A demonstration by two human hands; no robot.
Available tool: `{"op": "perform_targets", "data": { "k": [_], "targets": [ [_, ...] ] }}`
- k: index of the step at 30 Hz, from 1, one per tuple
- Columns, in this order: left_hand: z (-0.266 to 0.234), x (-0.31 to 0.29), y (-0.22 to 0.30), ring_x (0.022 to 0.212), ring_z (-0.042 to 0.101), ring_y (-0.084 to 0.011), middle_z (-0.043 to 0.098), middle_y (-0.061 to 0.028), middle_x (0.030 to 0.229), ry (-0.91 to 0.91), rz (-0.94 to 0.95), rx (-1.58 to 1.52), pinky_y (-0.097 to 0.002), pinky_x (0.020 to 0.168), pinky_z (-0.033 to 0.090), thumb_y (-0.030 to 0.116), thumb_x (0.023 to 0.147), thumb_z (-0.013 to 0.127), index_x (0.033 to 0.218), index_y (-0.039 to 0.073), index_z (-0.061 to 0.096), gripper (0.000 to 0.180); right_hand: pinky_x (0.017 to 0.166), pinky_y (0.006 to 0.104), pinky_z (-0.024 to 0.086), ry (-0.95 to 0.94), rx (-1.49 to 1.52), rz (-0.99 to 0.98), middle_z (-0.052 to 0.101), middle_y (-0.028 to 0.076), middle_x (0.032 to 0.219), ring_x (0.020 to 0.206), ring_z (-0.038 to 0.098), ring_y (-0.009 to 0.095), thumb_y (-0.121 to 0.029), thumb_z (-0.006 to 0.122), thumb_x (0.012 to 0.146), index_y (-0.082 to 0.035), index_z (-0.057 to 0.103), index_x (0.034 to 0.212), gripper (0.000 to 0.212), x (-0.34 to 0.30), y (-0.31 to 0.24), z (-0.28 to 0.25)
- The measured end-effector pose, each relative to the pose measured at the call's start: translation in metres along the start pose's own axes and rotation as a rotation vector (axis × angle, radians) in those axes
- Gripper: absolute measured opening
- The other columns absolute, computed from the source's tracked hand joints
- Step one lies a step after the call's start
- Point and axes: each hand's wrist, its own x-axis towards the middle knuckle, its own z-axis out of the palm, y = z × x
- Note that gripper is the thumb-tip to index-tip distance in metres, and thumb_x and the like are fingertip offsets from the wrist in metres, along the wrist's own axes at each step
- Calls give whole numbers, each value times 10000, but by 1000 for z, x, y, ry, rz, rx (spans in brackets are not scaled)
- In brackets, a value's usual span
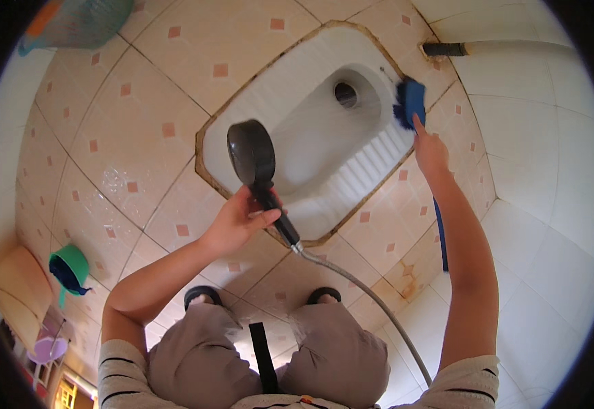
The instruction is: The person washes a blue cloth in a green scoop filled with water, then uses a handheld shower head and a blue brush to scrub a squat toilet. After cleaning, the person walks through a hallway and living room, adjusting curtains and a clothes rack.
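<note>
Your left hand [239, 223] has its fingers curled around the handle of a black shower head [251, 151], which hangs over the near left part of the white squat toilet [297, 75]. A flexible hose [372, 294] runs from its handle toward the lower right. Your right hand [432, 151] grips a blue brush [414, 100], index finger extended toward its head, at the toilet's far right rim; you cannot tell whether the bristles touch it. A green dipper [72, 261] sits on the tiled floor [174, 95] at left.
</note>
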Motion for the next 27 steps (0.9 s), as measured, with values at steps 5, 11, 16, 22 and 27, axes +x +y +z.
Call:
{"op": "perform_targets", "data": {
  "k": [5,11,16,22,27],
  "targets": [
    [-1,-42,-70,1019,577,-167,556,-71,1064,3,-178,-21,-311,834,512,71,873,631,1184,18,414,383,489,409,453,-208,204,-104,561,134,615,510,565,272,-103,508,871,-228,292,1448,628,-130,-10,34],
    [-12,-88,-107,1049,577,-196,560,-65,1082,93,-251,-41,-356,878,513,-7,878,581,1169,62,403,348,412,429,434,-213,374,-348,520,142,574,457,550,319,-55,540,794,-255,310,1438,713,-256,-119,36],
    [-29,-119,-84,1039,573,-197,547,-57,1069,235,-219,-60,-356,871,511,73,900,584,1155,82,417,305,510,442,487,-456,367,-595,551,163,646,566,593,332,-26,529,789,-190,193,1475,781,-246,-182,11],
    [-58,-123,-60,1014,574,-197,547,-64,1043,382,-36,-165,-374,864,528,74,890,601,1139,64,427,304,505,453,473,-164,521,-661,570,191,652,552,584,343,-44,497,814,-170,257,1447,688,-130,-297,-29],
    [-68,-124,-46,1018,572,-187,542,-67,1061,409,49,-192,-358,856,531,74,887,606,1141,48,427,311,489,468,437,-178,626,-605,525,184,565,512,552,373,-116,495,854,-213,324,1422,601,-134,-304,-16]
  ]
}}
